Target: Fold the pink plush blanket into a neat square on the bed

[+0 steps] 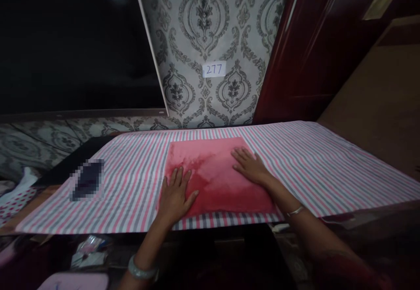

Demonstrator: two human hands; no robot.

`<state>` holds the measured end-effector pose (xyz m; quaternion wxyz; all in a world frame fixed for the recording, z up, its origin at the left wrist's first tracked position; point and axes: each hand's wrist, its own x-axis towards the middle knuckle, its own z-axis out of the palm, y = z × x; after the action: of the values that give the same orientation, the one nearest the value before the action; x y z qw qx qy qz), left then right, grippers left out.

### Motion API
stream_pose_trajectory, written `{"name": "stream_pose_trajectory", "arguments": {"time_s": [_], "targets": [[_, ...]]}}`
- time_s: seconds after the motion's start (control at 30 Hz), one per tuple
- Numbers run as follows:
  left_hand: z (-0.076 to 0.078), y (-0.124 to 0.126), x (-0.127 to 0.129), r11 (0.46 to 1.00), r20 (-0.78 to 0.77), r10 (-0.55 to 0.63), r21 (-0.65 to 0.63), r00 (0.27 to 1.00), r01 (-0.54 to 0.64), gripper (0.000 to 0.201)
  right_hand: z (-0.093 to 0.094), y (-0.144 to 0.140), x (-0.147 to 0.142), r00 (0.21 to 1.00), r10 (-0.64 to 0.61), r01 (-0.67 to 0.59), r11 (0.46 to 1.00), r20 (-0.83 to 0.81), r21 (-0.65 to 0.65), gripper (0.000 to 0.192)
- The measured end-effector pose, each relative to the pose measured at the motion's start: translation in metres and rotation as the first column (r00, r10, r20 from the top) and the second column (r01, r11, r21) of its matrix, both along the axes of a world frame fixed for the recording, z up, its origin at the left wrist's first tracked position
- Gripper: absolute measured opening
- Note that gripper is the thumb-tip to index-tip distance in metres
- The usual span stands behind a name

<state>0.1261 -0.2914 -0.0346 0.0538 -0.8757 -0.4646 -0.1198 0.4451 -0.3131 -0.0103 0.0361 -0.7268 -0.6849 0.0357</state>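
Note:
A pink-red fuzzy cloth (pixel 215 167) lies flat as a square on a table covered with a pink, grey and white striped sheet (pixel 328 158). My left hand (pixel 176 193) rests palm down on the cloth's near left edge, fingers spread. My right hand (pixel 250 165) lies flat on the cloth's right side, fingers pointing left and away. Neither hand holds anything. A pale bangle circles my left wrist and a thin bracelet my right wrist.
A dark blurred object (pixel 88 179) lies on the sheet at the left. A patterned wall with a paper label reading 277 (pixel 214 69) stands behind, a dark screen (pixel 75 40) at left, a dark red door (pixel 311 45) at right. Clutter lies below the table's front edge.

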Motion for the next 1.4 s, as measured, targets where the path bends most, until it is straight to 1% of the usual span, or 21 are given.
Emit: {"name": "stream_pose_trajectory", "arguments": {"time_s": [0.07,0.13,0.2,0.27,0.33,0.4,0.43,0.5,0.57,0.63,0.73,0.8,0.87,0.97,1.07,1.13,1.17,1.23,1.27,1.33,1.4], "targets": [[-0.002,0.001,0.000,1.000,0.014,-0.003,0.016,1.000,0.003,0.068,0.005,-0.005,0.020,0.977,-0.212,0.212,0.977,0.026,0.000,0.060],[-0.004,0.002,0.000,1.000,0.031,-0.006,0.019,0.999,0.005,0.068,0.011,-0.011,0.020,0.952,-0.303,0.299,0.950,0.037,0.086,0.059],[-0.004,0.003,-0.002,1.000,0.052,-0.015,0.005,0.999,0.015,0.069,0.015,-0.015,0.001,0.977,-0.213,0.206,0.961,0.022,0.187,0.056],[0.000,0.002,-0.004,0.999,0.082,-0.026,-0.021,0.996,0.028,0.069,0.017,-0.018,-0.029,1.000,0.011,-0.009,0.977,-0.008,0.214,0.055],[0.011,-0.002,-0.005,0.996,0.119,-0.060,-0.051,0.991,0.067,0.068,0.018,-0.022,-0.057,0.967,0.249,-0.236,0.951,-0.045,0.201,0.052],[0.026,-0.005,-0.001,0.981,0.156,-0.155,-0.093,0.975,0.171,0.066,0.016,-0.024,-0.077,0.914,0.397,-0.377,0.905,-0.078,0.196,0.049],[0.035,-0.005,0.004,0.961,0.171,-0.226,-0.120,0.959,0.248,0.066,0.014,-0.025,-0.082,0.904,0.418,-0.395,0.897,-0.089,0.198,0.049],[0.049,-0.001,0.019,0.897,0.193,-0.371,-0.177,0.908,0.404,0.066,0.008,-0.025,-0.087,0.920,0.378,-0.353,0.914,-0.102,0.199,0.054],[0.056,0.010,0.037,0.831,0.187,-0.474,-0.227,0.860,0.507,0.068,-0.001,-0.025,-0.087,0.940,0.324,-0.299,0.933,-0.107,0.198,0.062],[0.055,0.028,0.052,0.792,0.142,-0.531,-0.269,0.836,0.549,0.070,-0.011,-0.024,-0.085,0.945,0.311,-0.288,0.937,-0.100,0.198,0.065],[0.045,0.064,0.060,0.783,0.034,-0.564,-0.296,0.825,0.548,0.065,-0.024,-0.025,-0.085,0.947,0.313,-0.294,0.936,-0.074,0.193,0.063],[0.038,0.092,0.053,0.814,-0.028,-0.543,-0.264,0.839,0.518,0.062,-0.029,-0.026,-0.085,0.950,0.307,-0.290,0.938,-0.066,0.191,0.061],[0.036,0.122,0.040,0.878,-0.069,-0.449,-0.217,0.891,0.426,0.061,-0.031,-0.026,-0.085,0.950,0.305,-0.288,0.939,-0.065,0.188,0.059],[0.043,0.161,0.017,0.961,-0.118,-0.187,-0.228,0.975,0.157,0.060,-0.034,-0.026,-0.085,0.948,0.309,-0.291,0.938,-0.075,0.188,0.060],[0.058,0.181,0.007,0.960,-0.181,0.121,-0.229,0.976,-0.161,0.058,-0.035,-0.026,-0.085,0.943,0.318,-0.297,0.936,-0.095,0.192,0.060],[0.067,0.177,0.012,0.950,-0.161,0.235,-0.170,0.959,-0.261,0.057,-0.031,-0.026,-0.083,0.941,0.318,-0.296,0.940,-0.115,0.172,0.061],[0.070,0.168,0.018,0.958,-0.129,0.228,-0.147,0.965,-0.246,0.057,-0.027,-0.026,-0.081,0.938,0.321,-0.302,0.942,-0.128,0.147,0.062],[0.070,0.139,0.032,0.984,-0.055,0.106,-0.139,0.993,-0.113,0.059,-0.016,-0.022,-0.075,0.925,0.349,-0.336,0.936,-0.153,0.101,0.062],[0.067,0.121,0.039,0.986,-0.028,0.007,-0.169,1.000,-0.011,0.062,-0.009,-0.019,-0.072,0.915,0.371,-0.361,0.928,-0.160,0.091,0.061],[0.057,0.080,0.050,0.967,0.009,-0.149,-0.206,0.989,0.148,0.070,0.004,-0.008,-0.064,0.898,0.412,-0.400,0.911,-0.152,0.100,0.058],[0.044,0.044,0.056,0.949,0.046,-0.256,-0.177,0.966,0.260,0.078,0.013,0.007,-0.056,0.890,0.439,-0.426,0.897,-0.124,0.120,0.055]]}}
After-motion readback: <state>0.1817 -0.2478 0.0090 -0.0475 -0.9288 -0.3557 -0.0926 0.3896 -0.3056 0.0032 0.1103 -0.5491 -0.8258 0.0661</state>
